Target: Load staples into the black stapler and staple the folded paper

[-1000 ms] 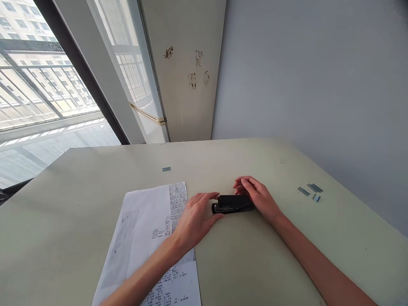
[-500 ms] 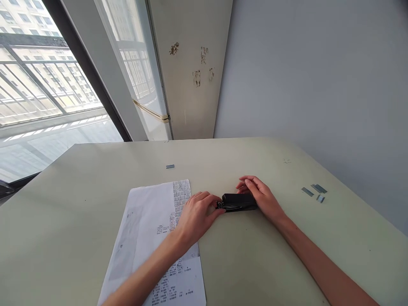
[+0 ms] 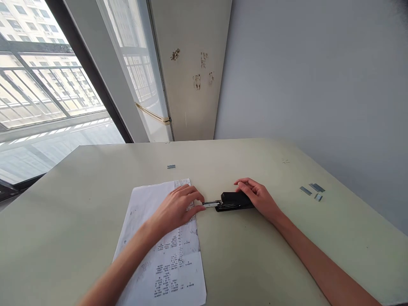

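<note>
A black stapler (image 3: 236, 200) lies on the table, to the right of the printed sheets. Out of its left end sticks a thin metal staple tray (image 3: 211, 204). My left hand (image 3: 178, 208), above the sheets, pinches the outer end of this tray between thumb and fingers. My right hand (image 3: 259, 196) is closed round the stapler's right end, its fingers curled over the far side and partly hidden. The stack of printed paper sheets (image 3: 172, 272) lies partly beneath my left forearm.
Several strips of staples (image 3: 317, 187) lie at the right of the pale table (image 3: 270, 259). Another staple strip (image 3: 171, 166) sits farther back, beyond the sheets. A grey wall (image 3: 302, 76) borders the right side; a window (image 3: 47, 76) is at the left.
My left hand has moved left, away from the stapler's body, drawing the metal tray out of it. My right hand stays at the stapler's right end.
</note>
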Available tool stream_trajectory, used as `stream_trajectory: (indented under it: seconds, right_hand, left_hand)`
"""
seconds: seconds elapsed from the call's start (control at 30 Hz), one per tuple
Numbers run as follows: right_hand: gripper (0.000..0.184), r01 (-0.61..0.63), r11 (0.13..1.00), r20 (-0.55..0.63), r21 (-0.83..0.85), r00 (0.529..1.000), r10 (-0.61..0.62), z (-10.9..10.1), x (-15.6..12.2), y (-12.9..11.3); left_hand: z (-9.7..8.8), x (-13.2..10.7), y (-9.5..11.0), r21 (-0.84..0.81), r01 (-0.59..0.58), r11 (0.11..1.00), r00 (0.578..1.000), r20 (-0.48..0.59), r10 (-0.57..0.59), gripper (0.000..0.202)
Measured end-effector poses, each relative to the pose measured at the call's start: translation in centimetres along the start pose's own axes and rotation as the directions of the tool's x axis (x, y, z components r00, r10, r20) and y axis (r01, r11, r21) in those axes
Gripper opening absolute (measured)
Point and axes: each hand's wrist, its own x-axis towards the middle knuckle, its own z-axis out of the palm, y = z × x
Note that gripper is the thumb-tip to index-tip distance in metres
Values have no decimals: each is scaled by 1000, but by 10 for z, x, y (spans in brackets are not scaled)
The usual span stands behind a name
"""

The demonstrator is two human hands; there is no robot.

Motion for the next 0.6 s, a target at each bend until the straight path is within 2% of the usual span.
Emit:
stream_trajectory:
  seconds: [0.07, 0.13, 0.2, 0.23, 0.3, 0.37, 0.47, 0.53, 0.6]
  right_hand:
    - [45, 4, 1000, 2, 3, 1000, -4, 0, 0, -1]
    - [44, 7, 1000, 6, 9, 1000, -7, 0, 0, -1]
    - [44, 13, 1000, 9, 8, 1000, -13, 1, 0, 0]
    - [44, 17, 1000, 8, 5, 1000, -17, 1, 0, 0]
    - [44, 23, 1000, 1, -2, 1000, -23, 1, 0, 0]
    - [45, 27, 1000, -4, -9, 1000, -27, 2, 1, -1]
    - [45, 23, 1000, 4, -10, 1000, -23, 2, 1, -3]
    - [44, 15, 1000, 11, -11, 1000, -15, 2, 1, -3]
    - [44, 10, 1000, 14, -12, 1000, -10, 1, 1, -2]
  left_hand:
    - [-9, 2, -17, -25, 51, 998, 998, -39, -52, 30]
    - [-16, 7, -42, 9, 180, 984, 970, -171, -176, 33]
    - [-20, 15, -72, 91, 357, 930, 889, -337, -309, 33]
    - [-22, 19, -86, 97, 413, 906, 855, -383, -349, 35]
    - [-24, 27, -110, 96, 468, 878, 824, -407, -395, 38]
    - [-25, 31, -125, 83, 490, 868, 813, -403, -420, 37]
    - [-25, 33, -124, 60, 477, 877, 822, -384, -421, 39]
    - [-25, 30, -111, 42, 441, 896, 847, -350, -400, 41]
    - [-22, 24, -88, -2, 388, 922, 880, -297, -371, 40]
